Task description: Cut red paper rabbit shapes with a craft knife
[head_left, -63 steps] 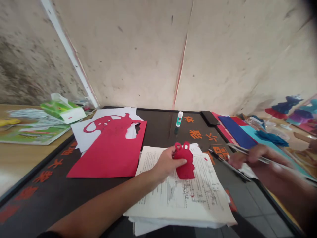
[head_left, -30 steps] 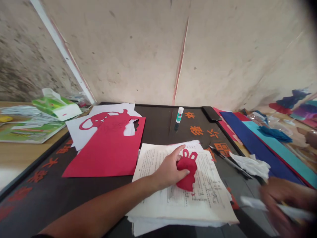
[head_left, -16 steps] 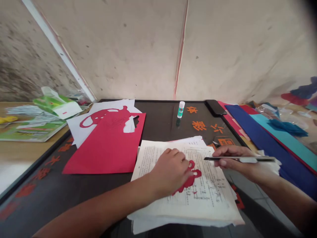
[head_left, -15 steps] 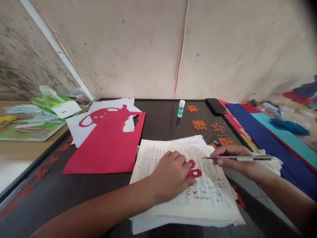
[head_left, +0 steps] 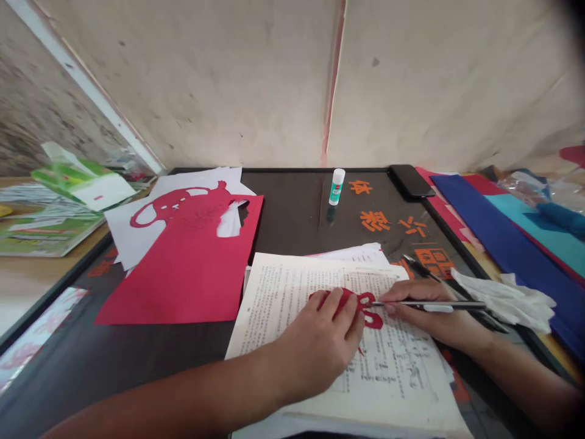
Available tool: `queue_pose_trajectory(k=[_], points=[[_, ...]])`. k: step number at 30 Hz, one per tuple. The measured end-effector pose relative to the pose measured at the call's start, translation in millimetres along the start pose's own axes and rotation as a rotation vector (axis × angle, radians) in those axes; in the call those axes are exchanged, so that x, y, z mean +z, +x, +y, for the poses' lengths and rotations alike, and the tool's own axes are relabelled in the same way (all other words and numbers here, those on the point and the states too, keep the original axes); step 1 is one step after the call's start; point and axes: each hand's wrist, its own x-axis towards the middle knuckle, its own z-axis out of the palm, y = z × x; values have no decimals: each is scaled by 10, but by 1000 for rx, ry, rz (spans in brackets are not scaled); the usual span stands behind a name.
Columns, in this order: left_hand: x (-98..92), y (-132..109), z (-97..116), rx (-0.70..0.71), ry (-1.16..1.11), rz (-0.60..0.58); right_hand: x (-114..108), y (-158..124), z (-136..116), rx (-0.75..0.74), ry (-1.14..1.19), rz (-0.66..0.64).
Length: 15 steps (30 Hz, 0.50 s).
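On a stack of printed pages lies a small red paper cutout with two looped ends. My left hand holds it down with curved fingers, hiding much of it. My right hand is closed around a slim silver craft knife, gripped like a pen. The knife's tip touches or almost touches the cutout between its loops; I cannot tell whether it is in the paper.
A large red sheet with cut shapes lies on white paper at left. A glue stick stands behind the pages. A phone, crumpled white tissue, a black pen and coloured sheets are at right.
My right hand has brought the knife tip down and left to the cutout. The left hand's fingers now spread further over the cutout. The camera view has shifted slightly.
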Motion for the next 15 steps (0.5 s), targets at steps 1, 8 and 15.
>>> queue_pose_trajectory(k=[1,8,15], points=[[-5,1,4,7,-1,0,11,-6,-4,-12,-20,24],[-52,25,-9,7,-23,-14,17,-10,27,-75,-27,-62],[-69,35,-11,4,-17,-24,11,0,40,-82,-22,-71]])
